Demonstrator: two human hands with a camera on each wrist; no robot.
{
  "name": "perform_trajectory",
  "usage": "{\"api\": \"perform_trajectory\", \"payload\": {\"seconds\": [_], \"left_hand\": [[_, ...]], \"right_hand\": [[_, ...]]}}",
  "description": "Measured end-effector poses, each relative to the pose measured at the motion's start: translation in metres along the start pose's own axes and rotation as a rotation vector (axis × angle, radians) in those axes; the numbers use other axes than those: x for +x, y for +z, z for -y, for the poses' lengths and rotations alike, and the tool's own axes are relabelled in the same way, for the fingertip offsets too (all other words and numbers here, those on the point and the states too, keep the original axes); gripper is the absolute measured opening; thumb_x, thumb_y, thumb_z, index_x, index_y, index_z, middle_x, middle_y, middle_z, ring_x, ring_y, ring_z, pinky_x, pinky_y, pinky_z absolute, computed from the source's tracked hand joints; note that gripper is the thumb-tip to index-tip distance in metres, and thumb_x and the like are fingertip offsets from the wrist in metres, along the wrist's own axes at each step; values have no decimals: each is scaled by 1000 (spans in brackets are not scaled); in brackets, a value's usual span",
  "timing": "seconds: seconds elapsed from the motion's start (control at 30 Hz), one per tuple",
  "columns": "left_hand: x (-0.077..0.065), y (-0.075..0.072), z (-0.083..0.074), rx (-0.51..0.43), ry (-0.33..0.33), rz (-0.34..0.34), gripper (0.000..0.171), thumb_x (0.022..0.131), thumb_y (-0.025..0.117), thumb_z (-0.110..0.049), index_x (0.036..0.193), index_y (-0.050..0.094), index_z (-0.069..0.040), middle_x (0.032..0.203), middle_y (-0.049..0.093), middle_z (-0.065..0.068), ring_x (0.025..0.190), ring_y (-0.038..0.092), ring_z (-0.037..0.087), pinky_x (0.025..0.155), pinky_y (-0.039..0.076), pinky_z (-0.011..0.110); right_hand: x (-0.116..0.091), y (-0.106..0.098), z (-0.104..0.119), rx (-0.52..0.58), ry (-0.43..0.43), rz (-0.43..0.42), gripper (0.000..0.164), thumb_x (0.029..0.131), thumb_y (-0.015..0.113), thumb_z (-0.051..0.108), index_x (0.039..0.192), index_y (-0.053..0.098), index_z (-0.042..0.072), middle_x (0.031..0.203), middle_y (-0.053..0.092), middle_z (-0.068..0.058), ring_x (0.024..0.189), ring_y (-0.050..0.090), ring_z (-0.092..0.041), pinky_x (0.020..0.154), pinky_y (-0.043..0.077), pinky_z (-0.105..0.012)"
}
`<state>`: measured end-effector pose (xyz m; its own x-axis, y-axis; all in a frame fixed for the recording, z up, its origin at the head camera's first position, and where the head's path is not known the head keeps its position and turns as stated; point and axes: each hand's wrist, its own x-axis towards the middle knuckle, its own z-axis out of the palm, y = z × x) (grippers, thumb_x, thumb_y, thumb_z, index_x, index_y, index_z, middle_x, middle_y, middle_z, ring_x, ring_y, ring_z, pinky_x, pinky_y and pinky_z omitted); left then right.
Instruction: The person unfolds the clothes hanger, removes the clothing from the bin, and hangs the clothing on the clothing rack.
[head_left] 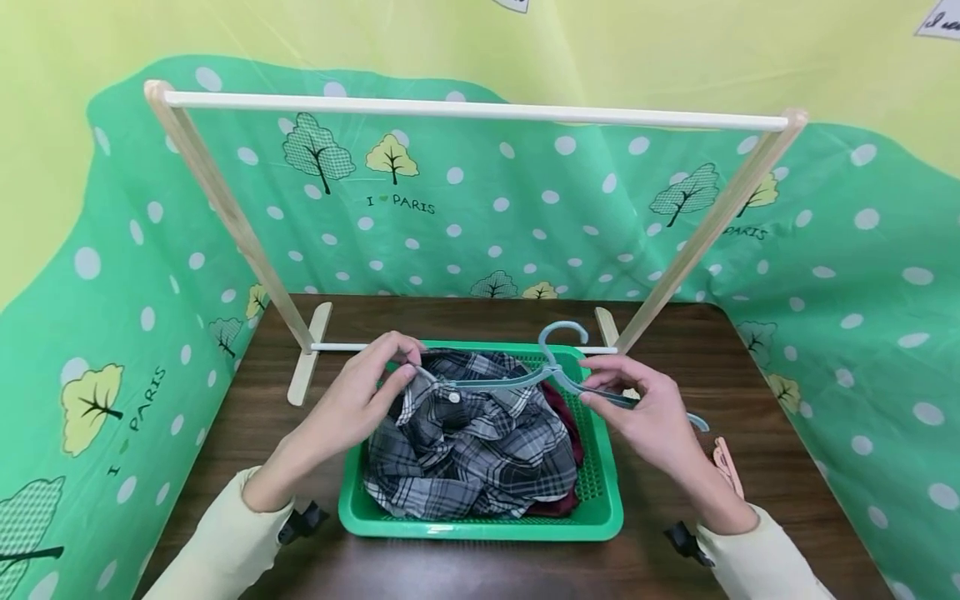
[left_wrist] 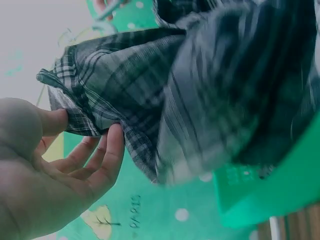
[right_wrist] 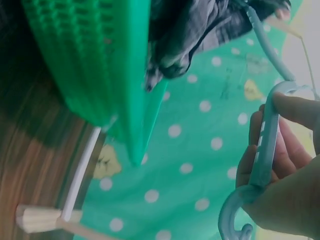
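A grey-and-black plaid shirt [head_left: 480,450] lies bunched in a green basket [head_left: 480,530]. My left hand [head_left: 367,387] pinches the shirt near its collar; the left wrist view shows thumb and fingers on the plaid cloth [left_wrist: 135,75]. My right hand [head_left: 637,408] grips one arm of a light blue clothes hanger [head_left: 551,367], its hook pointing up. The hanger's other arm reaches left across the shirt toward the collar, its end hidden by cloth and the left hand. In the right wrist view, the thumb presses on the hanger arm [right_wrist: 270,135].
Dark red cloth [head_left: 558,507] lies under the shirt. Behind the basket stands a wooden rack with a white top rail [head_left: 480,108]. Pink hangers [head_left: 726,467] lie on the brown table [head_left: 780,500] by the right forearm. A green and yellow printed cloth surrounds the table.
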<state>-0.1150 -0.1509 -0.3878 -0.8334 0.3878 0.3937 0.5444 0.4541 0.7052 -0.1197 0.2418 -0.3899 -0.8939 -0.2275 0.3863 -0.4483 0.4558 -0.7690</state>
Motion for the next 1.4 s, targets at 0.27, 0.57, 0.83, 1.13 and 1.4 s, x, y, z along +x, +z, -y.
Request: {"api": "perform_trajectory", "payload": {"seconds": [0.27, 0.57, 0.83, 1.13, 1.4], "left_hand": [[4, 5, -21, 4, -1, -30, 7, 114, 60, -6, 113, 59, -13, 137, 68, 8, 120, 68, 22, 96, 59, 44], [6, 15, -36, -46, 60, -21, 10, 114, 58, -3, 114, 59, -13, 142, 67, 8, 137, 63, 27, 96, 60, 42], [9, 19, -44, -49, 90, -39, 11, 114, 58, -4, 112, 60, -14, 143, 67, 6, 138, 63, 25, 97, 57, 41], [12, 31, -52, 19, 159, -23, 9, 112, 66, -7, 115, 68, -15, 140, 66, 5, 135, 63, 23, 101, 57, 45], [11, 36, -48, 109, 75, -39, 33, 108, 74, -11, 140, 64, -10, 133, 70, 4, 110, 65, 19, 94, 58, 41]], "right_hand": [[2, 18, 12, 17, -11, 1, 41, 90, 87, -10, 125, 81, 9, 96, 82, -5, 90, 72, -7, 81, 53, -19], [2, 32, 19, 64, -2, 19, 39, 90, 87, -9, 125, 81, 8, 96, 82, -5, 86, 73, -11, 81, 54, -20], [3, 40, 27, 86, 25, 1, 38, 91, 86, -9, 125, 80, 5, 97, 82, -9, 88, 71, -10, 81, 54, -20], [4, 51, 35, 89, -40, -36, 41, 88, 89, -9, 124, 81, 9, 96, 83, -3, 86, 73, -12, 82, 53, -21], [3, 53, 37, 92, -60, -45, 42, 87, 89, -10, 123, 82, 10, 96, 83, -1, 86, 72, -14, 83, 54, -21]]}}
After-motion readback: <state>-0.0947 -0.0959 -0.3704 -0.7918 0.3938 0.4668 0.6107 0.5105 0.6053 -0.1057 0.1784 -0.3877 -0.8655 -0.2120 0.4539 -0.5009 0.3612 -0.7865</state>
